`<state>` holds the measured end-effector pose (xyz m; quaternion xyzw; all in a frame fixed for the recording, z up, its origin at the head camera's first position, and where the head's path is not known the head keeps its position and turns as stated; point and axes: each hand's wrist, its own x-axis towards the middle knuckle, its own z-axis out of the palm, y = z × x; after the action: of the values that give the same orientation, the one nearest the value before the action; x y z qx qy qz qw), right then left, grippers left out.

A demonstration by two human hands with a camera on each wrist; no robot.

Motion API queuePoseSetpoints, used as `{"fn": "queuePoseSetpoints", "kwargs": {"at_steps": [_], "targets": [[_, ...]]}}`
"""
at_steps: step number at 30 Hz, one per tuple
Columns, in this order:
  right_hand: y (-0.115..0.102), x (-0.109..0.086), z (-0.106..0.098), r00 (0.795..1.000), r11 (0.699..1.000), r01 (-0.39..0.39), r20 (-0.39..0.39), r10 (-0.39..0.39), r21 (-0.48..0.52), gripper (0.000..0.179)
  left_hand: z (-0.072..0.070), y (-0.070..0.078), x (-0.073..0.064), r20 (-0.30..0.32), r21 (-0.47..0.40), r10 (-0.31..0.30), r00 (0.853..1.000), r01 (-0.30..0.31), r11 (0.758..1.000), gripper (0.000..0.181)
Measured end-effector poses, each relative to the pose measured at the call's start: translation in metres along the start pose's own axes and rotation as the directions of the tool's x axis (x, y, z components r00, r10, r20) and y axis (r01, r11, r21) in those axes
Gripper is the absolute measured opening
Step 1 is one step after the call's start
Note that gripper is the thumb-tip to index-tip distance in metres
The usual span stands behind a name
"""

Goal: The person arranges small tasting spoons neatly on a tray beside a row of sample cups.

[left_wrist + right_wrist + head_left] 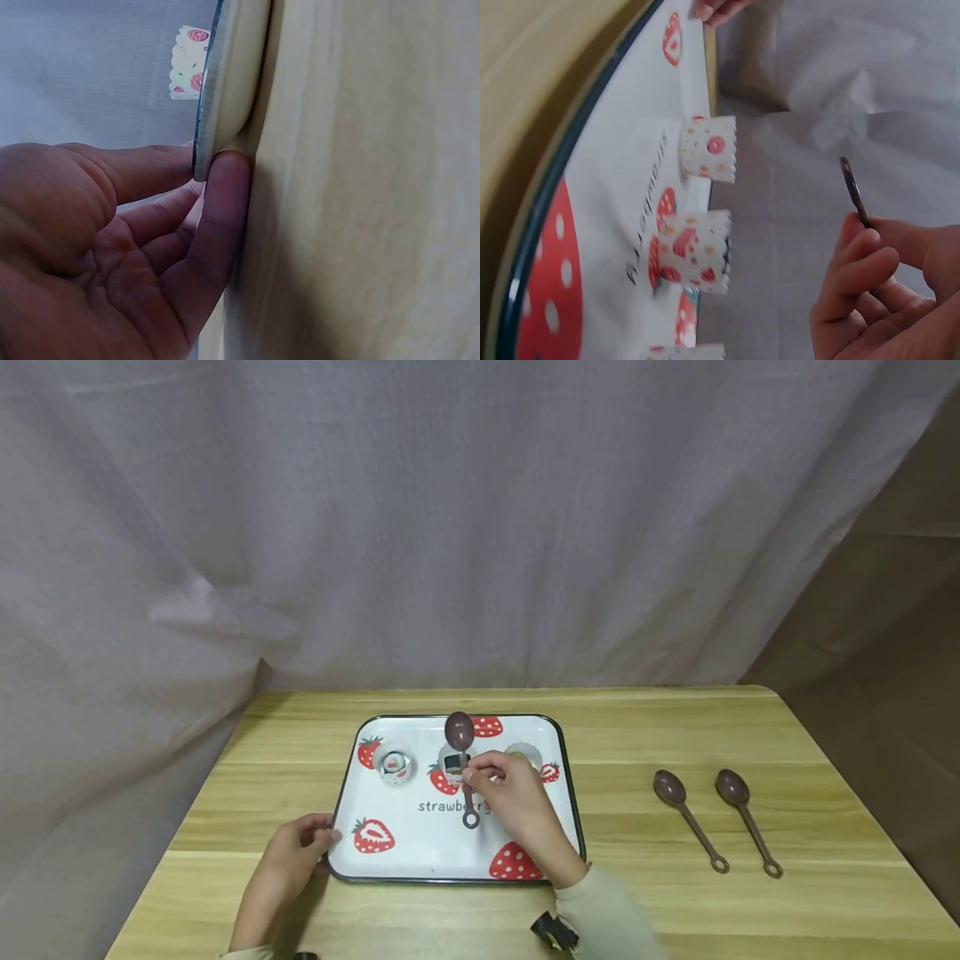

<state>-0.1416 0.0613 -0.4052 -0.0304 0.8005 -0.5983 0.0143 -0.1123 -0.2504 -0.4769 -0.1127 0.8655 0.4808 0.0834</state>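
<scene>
My right hand point(519, 800) pinches a brown spoon point(459, 732) by its handle, thumb against fingertips, above the middle of a white strawberry tray point(431, 847). The spoon's bowl points away from me and its ring end towards me. In the right wrist view the spoon point(851, 184) is raised well off the tray. My left hand point(288, 853) grips the tray's near left rim; the left wrist view has thumb and finger on either side of the rim point(204, 142). Patterned paper baking cups stand on the tray: left point(393, 764), middle point(452, 768) and right point(525, 752), the last partly behind my right hand.
Two more brown spoons, one point(686, 814) beside the other point(746, 818), lie on the wooden table point(637, 893) right of the tray. The left and middle cups have small items inside. A grey cloth point(480, 527) hangs behind the table.
</scene>
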Motion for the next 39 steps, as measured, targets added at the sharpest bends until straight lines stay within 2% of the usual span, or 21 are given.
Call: {"fn": "queuePoseSetpoints", "kwargs": {"at_steps": [8, 17, 27, 33, 39], "targets": [[0.011, 0.007, 0.030, 1.000, 1.000, 0.009, -0.006, -0.009, 0.021, 0.012, 0.000, -0.001, -0.001, -0.007, -0.005, 0.003, 1.000, -0.003, 1.000, 0.035], [0.023, 0.008, 0.057, 0.999, 0.999, -0.035, -0.028, 0.036, 0.013, 0.018, 0.004, 0.002, 0.002, 0.002, 0.014, -0.018, 1.000, 0.018, 1.000, 0.037], [0.032, 0.011, 0.079, 0.993, 0.985, -0.114, -0.015, 0.117, 0.129, 0.017, 0.004, 0.003, 0.001, 0.004, 0.014, -0.007, 1.000, 0.007, 1.000, 0.036], [0.037, 0.015, 0.084, 0.989, 0.989, -0.142, -0.039, 0.144, 0.044, 0.012, 0.002, 0.005, 0.001, 0.004, 0.043, -0.022, 1.000, 0.021, 0.999, 0.038], [0.041, 0.019, 0.086, 0.988, 0.984, -0.155, 0.000, 0.156, -0.084, 0.009, 0.000, 0.004, -0.001, -0.005, 0.038, -0.014, 1.000, 0.014, 0.999, 0.038]]}}
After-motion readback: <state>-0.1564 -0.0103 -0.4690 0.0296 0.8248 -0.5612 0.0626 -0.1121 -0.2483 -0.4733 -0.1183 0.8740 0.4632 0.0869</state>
